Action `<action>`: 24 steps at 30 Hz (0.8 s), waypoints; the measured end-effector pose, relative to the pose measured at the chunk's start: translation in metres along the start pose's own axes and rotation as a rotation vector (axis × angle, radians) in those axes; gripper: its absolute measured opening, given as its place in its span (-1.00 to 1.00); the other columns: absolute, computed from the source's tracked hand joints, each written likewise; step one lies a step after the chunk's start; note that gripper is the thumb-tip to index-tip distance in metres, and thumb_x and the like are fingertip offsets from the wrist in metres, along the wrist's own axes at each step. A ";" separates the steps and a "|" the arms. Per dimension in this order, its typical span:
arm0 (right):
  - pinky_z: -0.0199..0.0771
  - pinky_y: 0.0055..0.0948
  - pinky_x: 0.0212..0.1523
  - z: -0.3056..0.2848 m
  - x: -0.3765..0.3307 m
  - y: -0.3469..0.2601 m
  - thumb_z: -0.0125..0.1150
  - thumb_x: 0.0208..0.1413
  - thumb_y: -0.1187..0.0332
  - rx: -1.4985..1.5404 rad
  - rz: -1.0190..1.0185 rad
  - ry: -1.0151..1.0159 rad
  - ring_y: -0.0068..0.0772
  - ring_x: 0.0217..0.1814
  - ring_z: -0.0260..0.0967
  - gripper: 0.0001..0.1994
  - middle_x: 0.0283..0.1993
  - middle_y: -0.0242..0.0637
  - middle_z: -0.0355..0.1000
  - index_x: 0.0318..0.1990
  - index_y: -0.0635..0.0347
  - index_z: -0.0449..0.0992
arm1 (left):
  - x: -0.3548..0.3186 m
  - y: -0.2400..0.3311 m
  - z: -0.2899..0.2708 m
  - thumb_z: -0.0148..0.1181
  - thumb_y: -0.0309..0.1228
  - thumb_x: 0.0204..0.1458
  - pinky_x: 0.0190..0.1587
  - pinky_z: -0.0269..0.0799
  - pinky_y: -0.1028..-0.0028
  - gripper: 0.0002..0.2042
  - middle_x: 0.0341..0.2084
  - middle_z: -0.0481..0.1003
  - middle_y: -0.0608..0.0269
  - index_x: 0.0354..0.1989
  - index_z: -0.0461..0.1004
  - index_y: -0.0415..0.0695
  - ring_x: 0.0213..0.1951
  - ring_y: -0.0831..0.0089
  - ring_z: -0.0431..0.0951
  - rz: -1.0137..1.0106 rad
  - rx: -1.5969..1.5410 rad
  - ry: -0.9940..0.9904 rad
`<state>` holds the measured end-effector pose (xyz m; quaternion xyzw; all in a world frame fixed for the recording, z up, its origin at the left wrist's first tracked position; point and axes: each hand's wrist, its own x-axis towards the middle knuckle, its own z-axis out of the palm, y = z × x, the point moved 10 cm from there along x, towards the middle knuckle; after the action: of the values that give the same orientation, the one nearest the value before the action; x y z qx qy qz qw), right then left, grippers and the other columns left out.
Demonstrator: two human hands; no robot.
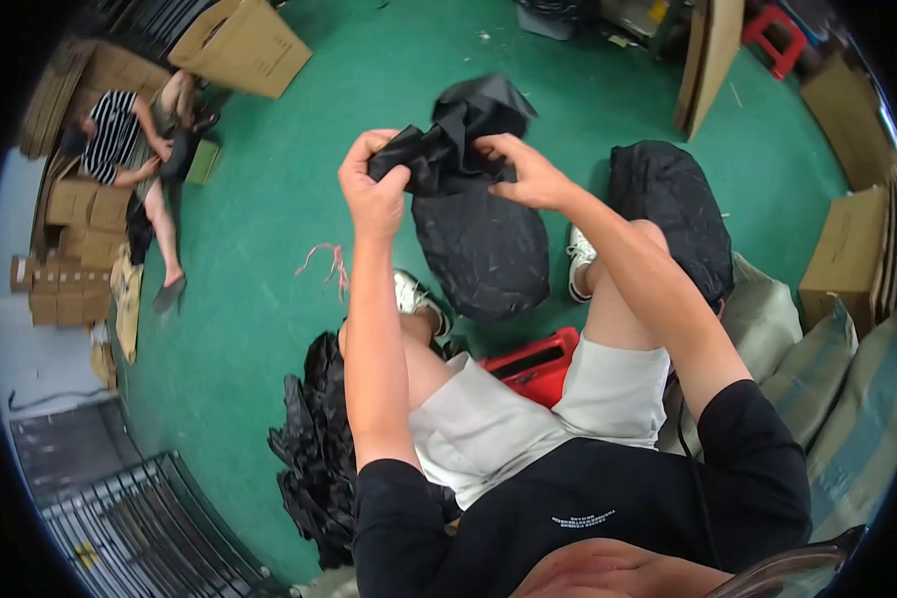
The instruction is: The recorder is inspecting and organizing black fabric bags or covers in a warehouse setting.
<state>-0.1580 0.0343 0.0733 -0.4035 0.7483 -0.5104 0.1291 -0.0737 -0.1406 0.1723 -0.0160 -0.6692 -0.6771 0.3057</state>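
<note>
A piece of thin black fabric (437, 159) hangs bunched up between my two hands, in front of my knees. My left hand (374, 189) is closed on its left end, thumb against the folded cloth. At its right side, the curled fingers of my right hand (530, 177) grip the fabric's edge. The fabric's loose far part is blurred. Just below it, a rounded black bundle (483, 257) stands on the floor between my feet, its top partly covered by the cloth. Beside my right leg lies another full black bundle (668, 199).
Crumpled black fabric (314, 458) lies heaped by my left leg. A red plastic stool (538, 369) is beneath me. Pale woven sacks (807, 369) lean at my right. Pink string (329, 264) lies on the green floor. Another person (135, 140) sits far left near cardboard boxes (239, 45).
</note>
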 end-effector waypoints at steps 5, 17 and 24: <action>0.42 -0.36 -0.09 0.005 0.007 0.010 0.34 -0.05 0.19 0.154 0.057 -0.148 -0.32 -0.15 0.41 -0.57 -0.19 -0.19 0.47 -0.06 0.26 0.49 | 0.015 -0.057 -0.018 -0.14 -0.79 -0.40 -0.20 0.29 0.60 -0.76 -0.44 0.42 0.23 -0.55 0.20 -0.13 -0.39 0.53 0.34 -0.142 -0.162 0.107; 0.39 -0.36 -0.29 -0.026 0.040 0.010 0.29 0.02 0.22 -0.034 0.027 0.454 -0.35 -0.35 0.40 -0.74 -0.36 -0.22 0.44 -0.34 0.28 0.50 | 0.031 -0.096 -0.013 -0.21 -0.79 -0.20 -0.53 0.19 0.56 -0.75 -0.73 0.30 0.29 -0.61 0.12 -0.06 -0.61 0.52 0.29 -0.290 -0.219 -0.115; -0.01 -0.07 0.36 0.069 0.056 0.001 0.42 -0.22 0.18 -0.116 -0.067 -0.123 0.02 0.36 0.05 -0.14 0.27 -0.03 0.19 0.30 0.14 0.15 | 0.027 -0.088 -0.001 -0.10 -0.75 -0.14 -0.41 0.24 0.50 -0.74 -0.73 0.31 0.30 -0.62 0.11 -0.03 -0.57 0.49 0.30 -0.226 -0.335 -0.267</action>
<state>-0.1523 -0.0523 0.0536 -0.4657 0.7534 -0.4445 0.1338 -0.1338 -0.1590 0.1049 -0.0809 -0.5797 -0.8003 0.1302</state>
